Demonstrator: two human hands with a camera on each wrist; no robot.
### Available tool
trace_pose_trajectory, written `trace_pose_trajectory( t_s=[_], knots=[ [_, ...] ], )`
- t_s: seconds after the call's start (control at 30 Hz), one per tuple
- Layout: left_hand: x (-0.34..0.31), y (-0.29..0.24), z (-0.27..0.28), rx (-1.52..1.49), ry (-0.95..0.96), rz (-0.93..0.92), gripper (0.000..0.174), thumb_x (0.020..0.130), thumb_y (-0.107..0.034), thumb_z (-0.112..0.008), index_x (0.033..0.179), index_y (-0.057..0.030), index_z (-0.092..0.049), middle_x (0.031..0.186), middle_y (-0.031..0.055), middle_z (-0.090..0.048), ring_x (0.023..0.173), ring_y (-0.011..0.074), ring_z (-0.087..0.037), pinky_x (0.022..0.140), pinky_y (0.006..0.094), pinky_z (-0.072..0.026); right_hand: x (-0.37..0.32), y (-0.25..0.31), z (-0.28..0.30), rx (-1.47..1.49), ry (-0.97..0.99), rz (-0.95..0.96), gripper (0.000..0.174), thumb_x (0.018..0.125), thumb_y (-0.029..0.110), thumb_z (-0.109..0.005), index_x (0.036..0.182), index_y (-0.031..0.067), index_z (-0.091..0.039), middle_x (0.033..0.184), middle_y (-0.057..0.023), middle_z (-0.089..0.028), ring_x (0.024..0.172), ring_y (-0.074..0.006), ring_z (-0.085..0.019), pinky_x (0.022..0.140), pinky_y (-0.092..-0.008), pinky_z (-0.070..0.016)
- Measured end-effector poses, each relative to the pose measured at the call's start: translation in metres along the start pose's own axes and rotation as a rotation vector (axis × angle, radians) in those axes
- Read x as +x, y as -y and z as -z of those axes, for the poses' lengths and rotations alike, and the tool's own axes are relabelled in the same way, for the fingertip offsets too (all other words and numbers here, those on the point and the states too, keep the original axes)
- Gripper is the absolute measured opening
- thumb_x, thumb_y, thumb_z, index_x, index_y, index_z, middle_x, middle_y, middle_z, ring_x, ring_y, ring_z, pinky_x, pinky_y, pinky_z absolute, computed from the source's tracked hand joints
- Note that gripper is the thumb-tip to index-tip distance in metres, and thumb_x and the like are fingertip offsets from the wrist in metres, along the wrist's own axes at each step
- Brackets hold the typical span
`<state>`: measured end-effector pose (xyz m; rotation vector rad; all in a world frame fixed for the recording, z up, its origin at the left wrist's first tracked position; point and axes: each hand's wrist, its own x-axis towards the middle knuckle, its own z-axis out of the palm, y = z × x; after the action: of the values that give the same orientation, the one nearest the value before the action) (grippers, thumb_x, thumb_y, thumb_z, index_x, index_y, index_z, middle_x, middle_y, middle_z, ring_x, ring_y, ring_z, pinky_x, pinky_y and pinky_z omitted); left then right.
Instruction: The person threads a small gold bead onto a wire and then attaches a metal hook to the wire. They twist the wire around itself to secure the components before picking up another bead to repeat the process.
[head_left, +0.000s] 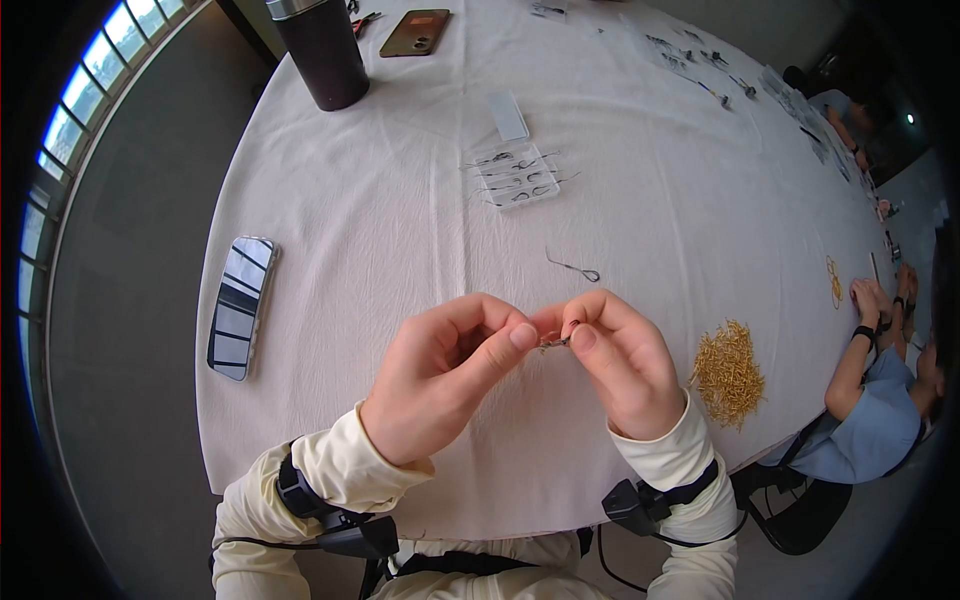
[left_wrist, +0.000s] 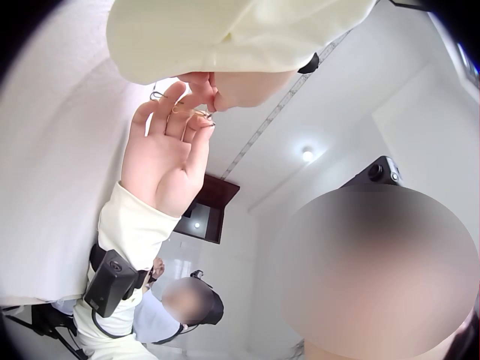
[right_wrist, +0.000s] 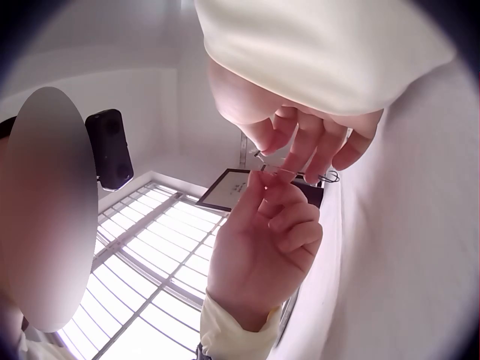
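My left hand (head_left: 425,380) and right hand (head_left: 630,370) meet over the tablecloth near its front edge. Between their fingertips is a small thin gold-and-dark metal piece (head_left: 553,343), pinched by thumb and forefinger on either side. Fingers hide most of it, and I cannot tell its exact kind. In the left wrist view, the small piece (left_wrist: 201,113) shows as gold by the right thumb tip. Just beyond the hands, a dark looped cord (head_left: 590,275) with a thin tail lies on the cloth. Right of the right hand is a pile of small gold metal pieces (head_left: 729,375).
A clear compartment box (head_left: 518,178) with several dark looped cords stands ahead, its lid (head_left: 508,116) behind. A phone (head_left: 242,308) lies left; a dark tumbler (head_left: 322,60) and another phone (head_left: 415,33) are at the back. Another person (head_left: 870,400) sits at right.
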<state>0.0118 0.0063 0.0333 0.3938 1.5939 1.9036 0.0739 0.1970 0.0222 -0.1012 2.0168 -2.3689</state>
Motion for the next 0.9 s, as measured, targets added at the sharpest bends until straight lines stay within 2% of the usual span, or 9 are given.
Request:
trace_pose_trajectory(
  t_s=[0.13, 0.2, 0.27, 0.37, 0.63, 0.9],
  knots=[
    [0.002, 0.01, -0.002, -0.02, -0.036, -0.066, 0.021, 0.103, -0.021, -0.062, 0.1, 0.0001, -0.063, 0.09, -0.0003, -0.063, 0.082, 0.006, -0.054, 0.074, 0.0203, -0.0436, -0.001, -0.006, 0.004, 0.006, 0.041, -0.011, 0.017, 0.106, 0.017, -0.05, 0.107, 0.0008, -0.054, 0.112, -0.0109, -0.065, 0.105, -0.0161, -0.061, 0.097, -0.0322, -0.0475],
    [0.001, 0.007, -0.002, -0.015, -0.02, -0.054, 0.021, 0.103, -0.02, -0.061, 0.1, 0.0005, -0.062, 0.091, 0.0001, -0.062, 0.083, 0.0067, -0.055, 0.076, 0.0211, -0.0444, 0.0, -0.007, 0.005, 0.045, 0.109, -0.034, 0.015, 0.106, 0.016, -0.051, 0.107, 0.0016, -0.054, 0.105, -0.0076, -0.063, 0.101, -0.0143, -0.061, 0.094, -0.0308, -0.0482],
    [-0.001, 0.004, -0.002, -0.01, -0.004, -0.042, 0.02, 0.103, -0.019, -0.061, 0.099, 0.0009, -0.061, 0.091, 0.0005, -0.062, 0.084, 0.0074, -0.055, 0.078, 0.0218, -0.0453, -0.002, -0.004, 0.004, 0.051, 0.095, -0.062, 0.014, 0.106, 0.016, -0.051, 0.107, 0.002, -0.054, 0.102, -0.0059, -0.062, 0.098, -0.013, -0.06, 0.091, -0.0296, -0.0482],
    [-0.002, 0.001, 0.0, 0.166, -0.02, -0.01, 0.02, 0.103, -0.019, -0.062, 0.097, 0.0011, -0.06, 0.091, 0.001, -0.063, 0.085, 0.0075, -0.055, 0.079, 0.0224, -0.0453, -0.002, -0.004, 0.005, 0.045, 0.063, -0.092, 0.014, 0.106, 0.016, -0.052, 0.106, 0.0024, -0.054, 0.097, -0.0033, -0.059, 0.092, -0.0107, -0.058, 0.086, -0.0273, -0.048],
    [-0.002, -0.002, -0.001, 0.14, 0.095, 0.045, 0.032, 0.106, -0.032, -0.055, 0.095, -0.0031, -0.06, 0.085, -0.0024, -0.056, 0.074, 0.0048, -0.044, 0.067, 0.0214, -0.0387, -0.003, -0.007, 0.004, 0.063, 0.023, -0.114, 0.016, 0.105, 0.017, -0.054, 0.107, 0.0019, -0.055, 0.095, -0.0015, -0.058, 0.088, -0.0091, -0.055, 0.082, -0.0251, -0.0469],
    [0.0, 0.002, -0.002, 0.032, 0.059, 0.105, 0.032, 0.106, -0.033, -0.054, 0.096, -0.0034, -0.06, 0.082, -0.0036, -0.053, 0.069, 0.0036, -0.039, 0.061, 0.0212, -0.0341, -0.003, -0.001, -0.003, -0.065, 0.012, -0.065, 0.017, 0.102, 0.016, -0.059, 0.103, -0.0005, -0.06, 0.094, -0.0036, -0.062, 0.084, -0.0095, -0.06, 0.076, -0.0253, -0.0505]
  ],
)
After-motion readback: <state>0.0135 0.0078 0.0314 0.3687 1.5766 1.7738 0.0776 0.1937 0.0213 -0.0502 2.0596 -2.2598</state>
